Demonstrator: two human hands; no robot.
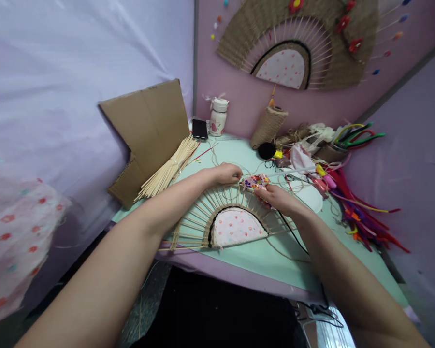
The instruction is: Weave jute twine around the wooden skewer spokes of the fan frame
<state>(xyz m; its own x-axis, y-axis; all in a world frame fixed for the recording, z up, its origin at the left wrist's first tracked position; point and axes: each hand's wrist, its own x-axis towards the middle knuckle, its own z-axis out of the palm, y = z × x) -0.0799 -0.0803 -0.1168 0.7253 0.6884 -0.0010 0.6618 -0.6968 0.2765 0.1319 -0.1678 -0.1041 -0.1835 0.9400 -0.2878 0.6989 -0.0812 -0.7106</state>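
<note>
A half-round fan frame of thin wooden sticks lies on the table, its flat side toward me. Its centre is a half-circle of dotted white cloth edged with twine and a dark band. My right hand is closed round a colourful patterned glue gun, whose black cord runs down past my wrist. The glue gun's nozzle points left, close to the stick ends. My left hand is closed at the tips of the upper sticks, fingers curled; what it pinches is too small to make out.
A bundle of sticks and folded cardboard stand left. Behind are a phone, a white bottle and a twine spool. Scissors and pipe cleaners crowd the right. A finished fan hangs on the wall.
</note>
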